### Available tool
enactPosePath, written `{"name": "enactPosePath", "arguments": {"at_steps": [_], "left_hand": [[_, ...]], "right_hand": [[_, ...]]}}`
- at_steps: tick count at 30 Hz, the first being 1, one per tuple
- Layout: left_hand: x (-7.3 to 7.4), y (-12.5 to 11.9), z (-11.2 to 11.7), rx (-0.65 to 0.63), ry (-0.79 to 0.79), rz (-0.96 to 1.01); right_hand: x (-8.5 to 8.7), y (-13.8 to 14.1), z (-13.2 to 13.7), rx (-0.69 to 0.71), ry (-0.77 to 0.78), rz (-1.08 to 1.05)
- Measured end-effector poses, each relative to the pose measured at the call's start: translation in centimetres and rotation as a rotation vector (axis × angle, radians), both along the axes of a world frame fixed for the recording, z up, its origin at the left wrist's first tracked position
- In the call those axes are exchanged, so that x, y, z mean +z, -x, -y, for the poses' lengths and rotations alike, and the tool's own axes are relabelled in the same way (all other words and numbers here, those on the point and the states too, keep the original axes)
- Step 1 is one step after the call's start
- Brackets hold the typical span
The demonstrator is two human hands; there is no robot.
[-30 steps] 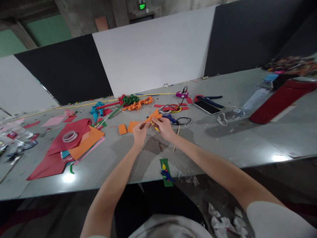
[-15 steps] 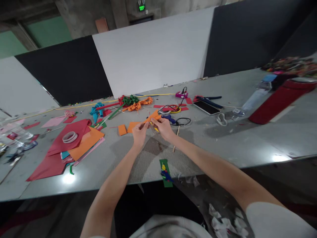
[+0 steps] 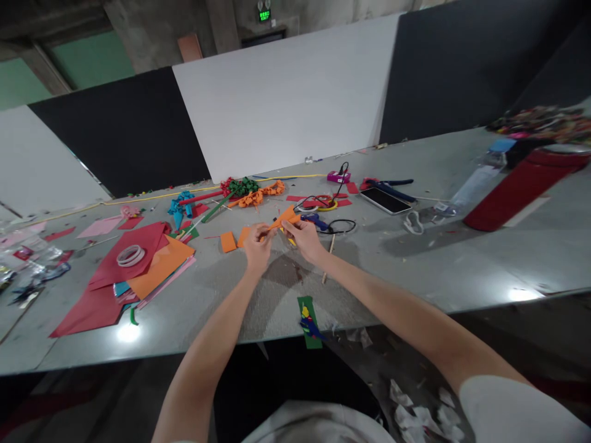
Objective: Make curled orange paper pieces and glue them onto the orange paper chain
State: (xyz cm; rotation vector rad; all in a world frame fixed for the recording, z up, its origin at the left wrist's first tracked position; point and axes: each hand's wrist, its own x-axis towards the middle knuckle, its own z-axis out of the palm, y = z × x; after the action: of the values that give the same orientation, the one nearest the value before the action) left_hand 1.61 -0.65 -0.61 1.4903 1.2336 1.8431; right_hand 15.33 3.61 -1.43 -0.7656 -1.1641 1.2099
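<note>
Both my hands meet above the grey table [image 3: 443,258], pinching one orange paper strip [image 3: 285,219] between them. My left hand [image 3: 257,246] grips its near left end with closed fingers. My right hand [image 3: 305,239] pinches the strip at its right part. Two small orange paper pieces [image 3: 228,240] lie flat on the table just left of my left hand. A thin wooden stick [image 3: 327,261] lies under my right wrist. A green strip with coloured bits [image 3: 309,321] lies at the table's near edge below my forearms.
Red and orange paper sheets with a tape roll [image 3: 130,254] lie at left. Curled paper flowers [image 3: 249,188] sit behind my hands. A phone [image 3: 386,199], cables, a plastic bottle [image 3: 475,181] and a red cylinder [image 3: 524,184] are at right. Paper scraps litter the floor.
My left hand has shifted slightly left and up along the strip and now covers more of the orange piece behind it. My right hand stays almost in place.
</note>
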Motion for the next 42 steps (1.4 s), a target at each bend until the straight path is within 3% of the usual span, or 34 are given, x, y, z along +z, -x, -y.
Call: {"name": "enactPosePath", "arguments": {"at_steps": [7, 15, 26, 32, 42], "left_hand": [[-0.1, 0.9, -0.2, 0.043, -0.057, -0.195], [0.1, 1.6, -0.4, 0.020, -0.076, -0.272], [-0.3, 1.0, -1.3, -0.086, 0.048, -0.020], [-0.2, 0.0, -0.8, -0.123, 0.056, 0.127], [0.1, -0.1, -0.1, -0.044, 0.066, 0.075]], "right_hand": [[-0.3, 0.0, -0.3, -0.037, -0.019, -0.020], [-0.1, -0.2, -0.3, -0.052, -0.049, -0.005], [0.0, -0.2, -0.2, -0.044, -0.093, -0.017], [0.1, 0.1, 0.2, -0.035, -0.037, -0.060], [-0.2, 0.1, 0.2, -0.007, -0.026, -0.046]]}}
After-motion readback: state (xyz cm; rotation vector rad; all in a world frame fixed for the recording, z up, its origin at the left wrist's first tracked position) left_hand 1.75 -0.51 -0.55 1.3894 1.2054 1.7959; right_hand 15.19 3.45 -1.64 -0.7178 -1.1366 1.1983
